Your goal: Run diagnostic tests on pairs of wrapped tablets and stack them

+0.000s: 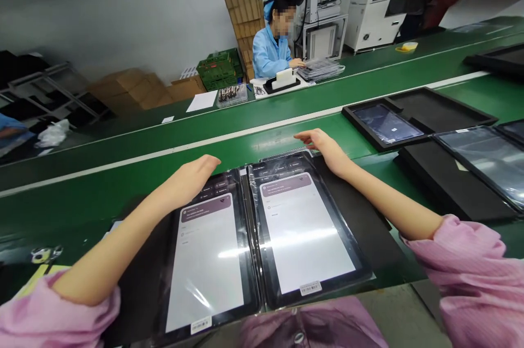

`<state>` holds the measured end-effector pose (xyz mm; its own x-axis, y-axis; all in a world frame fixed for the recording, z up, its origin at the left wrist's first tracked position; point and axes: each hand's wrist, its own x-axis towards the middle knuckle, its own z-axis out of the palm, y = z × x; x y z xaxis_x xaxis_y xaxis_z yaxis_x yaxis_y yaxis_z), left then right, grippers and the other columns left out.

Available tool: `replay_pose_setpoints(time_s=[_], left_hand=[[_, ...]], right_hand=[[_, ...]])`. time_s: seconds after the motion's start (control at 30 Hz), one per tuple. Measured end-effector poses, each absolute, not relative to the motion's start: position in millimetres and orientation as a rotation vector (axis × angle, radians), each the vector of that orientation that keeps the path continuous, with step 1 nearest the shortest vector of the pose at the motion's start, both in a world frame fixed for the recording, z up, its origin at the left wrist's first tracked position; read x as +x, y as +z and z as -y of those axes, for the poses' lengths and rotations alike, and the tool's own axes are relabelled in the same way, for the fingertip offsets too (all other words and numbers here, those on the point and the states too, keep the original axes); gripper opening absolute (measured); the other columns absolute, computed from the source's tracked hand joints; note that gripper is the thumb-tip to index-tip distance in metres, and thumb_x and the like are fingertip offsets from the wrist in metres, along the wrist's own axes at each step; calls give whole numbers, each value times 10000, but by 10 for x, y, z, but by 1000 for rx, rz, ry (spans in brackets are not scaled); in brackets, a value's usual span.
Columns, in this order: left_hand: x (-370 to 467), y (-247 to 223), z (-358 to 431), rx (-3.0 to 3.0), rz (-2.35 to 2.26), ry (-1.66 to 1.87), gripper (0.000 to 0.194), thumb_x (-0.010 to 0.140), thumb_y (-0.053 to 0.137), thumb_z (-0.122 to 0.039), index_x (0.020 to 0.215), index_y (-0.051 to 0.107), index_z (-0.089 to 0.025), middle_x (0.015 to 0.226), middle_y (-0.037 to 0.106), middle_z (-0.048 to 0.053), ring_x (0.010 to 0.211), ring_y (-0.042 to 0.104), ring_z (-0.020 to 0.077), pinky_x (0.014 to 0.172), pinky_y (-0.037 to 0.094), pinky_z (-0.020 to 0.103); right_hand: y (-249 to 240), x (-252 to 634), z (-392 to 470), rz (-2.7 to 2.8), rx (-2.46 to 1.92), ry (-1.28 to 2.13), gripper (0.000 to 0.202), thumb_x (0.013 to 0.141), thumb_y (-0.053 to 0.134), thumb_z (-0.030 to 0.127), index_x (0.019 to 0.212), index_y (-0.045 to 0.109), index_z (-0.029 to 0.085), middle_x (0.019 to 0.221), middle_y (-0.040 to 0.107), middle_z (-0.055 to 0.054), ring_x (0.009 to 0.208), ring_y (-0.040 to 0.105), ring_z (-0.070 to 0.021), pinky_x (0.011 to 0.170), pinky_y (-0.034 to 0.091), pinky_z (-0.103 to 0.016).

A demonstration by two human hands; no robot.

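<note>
Two lit tablets in clear film lie side by side along the near edge of the green surface (282,137), the left tablet (208,266) just beside the right tablet (309,233), with black backing (368,217) showing beyond the right one's outer side; each has a barcode label at its near edge and a pale screen with a mauve panel near the top; the left hand (192,181) is over the far left corner of the left tablet, fingers stretched forward and close together, its palm side hidden, so I cannot tell whether it touches or holds anything; the right hand (321,146) is by the far right corner of the right tablet, loosely open, fingers pointing inward, with nothing visible in its grasp; towards the surface's right side, a black tray (446,105) carries a dark tablet (385,124) in its left compartment, and nearer, another film-covered tablet (487,159) lies on a black block (434,178); across the surface, a co-worker in blue (268,55) sits at the far edge, one hand on a stack of clear trays (321,70).
</note>
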<state>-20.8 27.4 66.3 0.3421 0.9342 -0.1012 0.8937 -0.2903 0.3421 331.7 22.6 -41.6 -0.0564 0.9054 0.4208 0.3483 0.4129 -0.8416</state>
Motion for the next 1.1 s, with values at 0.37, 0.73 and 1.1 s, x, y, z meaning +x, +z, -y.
replay_pose_setpoints(time_s=[0.37,0.73,1.1], left_hand=[[-232,792,-530,2030,-1381,-87,649,711,594,-776,1027,762,-234,1083,802,76,1015,745,320,891,620,403],[-292,809,-556,2002,-1232,-10,501,842,714,-644,1044,734,-186,1004,789,-17,938,736,214,961,610,417],[-107,965,-476,1843,-1620,-9,1007,353,741,-1005,989,764,-225,1080,825,19,1024,767,314,885,665,397]], right_hand=[[-154,3230,-420,1702,-1446,1096,570,846,647,735,765,735,177,809,717,-65,936,651,-285,881,455,-353],[94,3246,-507,1624,-1271,1409,274,665,837,388,651,668,172,597,561,25,604,467,-121,557,316,-271],[583,3199,-357,1585,-1162,1555,144,724,717,45,651,626,129,565,561,26,534,501,-100,464,381,-194]])
